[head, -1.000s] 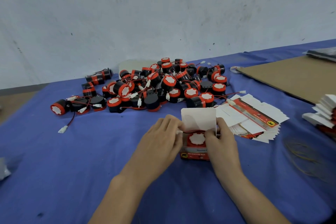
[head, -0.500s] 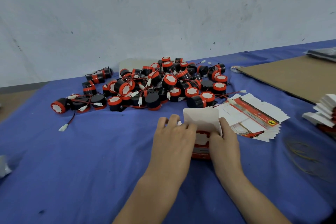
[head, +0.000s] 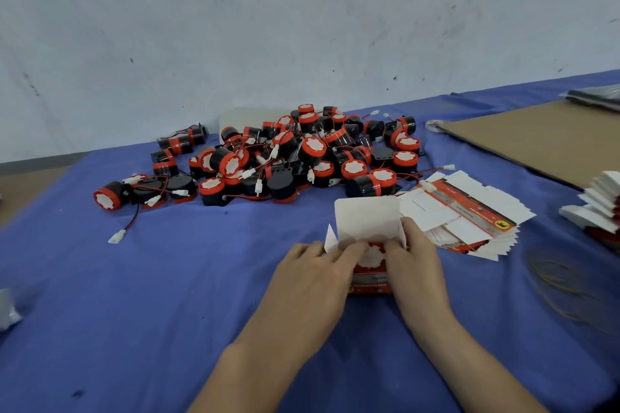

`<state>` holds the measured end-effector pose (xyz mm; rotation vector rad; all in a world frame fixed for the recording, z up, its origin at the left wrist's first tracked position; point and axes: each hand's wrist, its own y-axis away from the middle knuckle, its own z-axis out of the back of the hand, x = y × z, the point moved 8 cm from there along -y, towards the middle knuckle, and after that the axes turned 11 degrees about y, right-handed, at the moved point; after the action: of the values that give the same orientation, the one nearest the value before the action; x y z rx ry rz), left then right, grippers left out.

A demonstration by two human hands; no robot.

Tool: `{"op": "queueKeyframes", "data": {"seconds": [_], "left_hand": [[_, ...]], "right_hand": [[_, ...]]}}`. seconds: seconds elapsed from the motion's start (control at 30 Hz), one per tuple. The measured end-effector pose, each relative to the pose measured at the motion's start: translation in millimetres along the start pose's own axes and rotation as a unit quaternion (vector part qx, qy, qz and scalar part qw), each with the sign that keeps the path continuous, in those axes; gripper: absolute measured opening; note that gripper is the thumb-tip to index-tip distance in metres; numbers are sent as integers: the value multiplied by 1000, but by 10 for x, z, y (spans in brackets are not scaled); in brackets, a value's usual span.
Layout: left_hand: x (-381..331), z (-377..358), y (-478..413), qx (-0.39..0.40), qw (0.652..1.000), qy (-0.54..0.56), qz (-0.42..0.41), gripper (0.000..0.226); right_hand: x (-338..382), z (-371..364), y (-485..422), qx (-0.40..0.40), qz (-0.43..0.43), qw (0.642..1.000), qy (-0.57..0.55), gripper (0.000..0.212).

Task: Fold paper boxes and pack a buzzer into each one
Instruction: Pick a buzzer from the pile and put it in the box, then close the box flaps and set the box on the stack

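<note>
Centre frame: left hand (head: 312,278) presses buzzer (head: 373,256) into box (head: 369,282), right hand (head: 416,265) pinches side flap (head: 402,235); tuck it flat before closing lid (head: 367,218).

Blue table (head: 167,295): buzzers (head: 312,151), cartons (head: 469,214), perhaps cardboard (head: 536,137)

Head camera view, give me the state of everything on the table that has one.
paper box, open, lid flap upright
buzzer in the box, seated inside, white face up
left hand, fingertips at box's left flap, grip unclear
right hand, grips box's right side
buzzer pile, loose, unpacked
flat box stack, unfolded
</note>
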<state>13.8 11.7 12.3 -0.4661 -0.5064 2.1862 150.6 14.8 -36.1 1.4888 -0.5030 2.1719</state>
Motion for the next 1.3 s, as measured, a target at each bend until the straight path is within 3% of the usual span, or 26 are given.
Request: {"op": "queueKeyframes", "data": {"seconds": [0.1, 0.17, 0.23, 0.3, 0.37, 0.43, 0.5, 0.67, 0.8, 0.9, 1.03, 1.2, 1.3], "left_hand": [[-21, 66, -2, -13, 1000, 5, -8, 42], [35, 180, 1, -35, 998, 46, 19, 41], [148, 302, 31, -81, 987, 125, 66, 40], [299, 359, 74, -144, 949, 254, 123, 33], [447, 283, 82, -165, 900, 357, 189, 25], [534, 122, 63, -123, 870, 410, 245, 19], [556, -45, 42, -62, 846, 449, 279, 19], [557, -258, -28, -5, 804, 509, 309, 36], [530, -307, -57, 7, 820, 499, 281, 23], [570, -296, -46, -18, 808, 512, 291, 15], [650, -305, -41, -44, 797, 515, 313, 34], [634, -304, -16, -44, 857, 438, 268, 36], [659, -268, 14, -30, 854, 455, 250, 42]], "right_hand": [[39, -4, -18, 50, 41, 998, 21, 10], [85, -28, -2, 116, 46, 992, -1, 25], [87, 19, -41, 133, 9, 987, -93, 36], [11, 108, -122, 118, -35, 982, -142, 48], [-61, 169, -120, 122, -48, 981, -144, 30], [-117, 153, -100, 141, -52, 981, -124, 18], [-103, 137, -66, 153, -16, 984, -94, 35], [9, 196, -77, 151, 45, 986, -62, 38], [87, 222, -65, 153, 88, 984, -8, 29], [124, 266, -47, 118, 129, 983, 47, 23], [110, 249, -26, 98, 140, 983, 61, 20], [90, 139, -17, 112, 120, 986, 28, 21], [57, 102, -12, 141, 105, 984, 4, 37]]}}
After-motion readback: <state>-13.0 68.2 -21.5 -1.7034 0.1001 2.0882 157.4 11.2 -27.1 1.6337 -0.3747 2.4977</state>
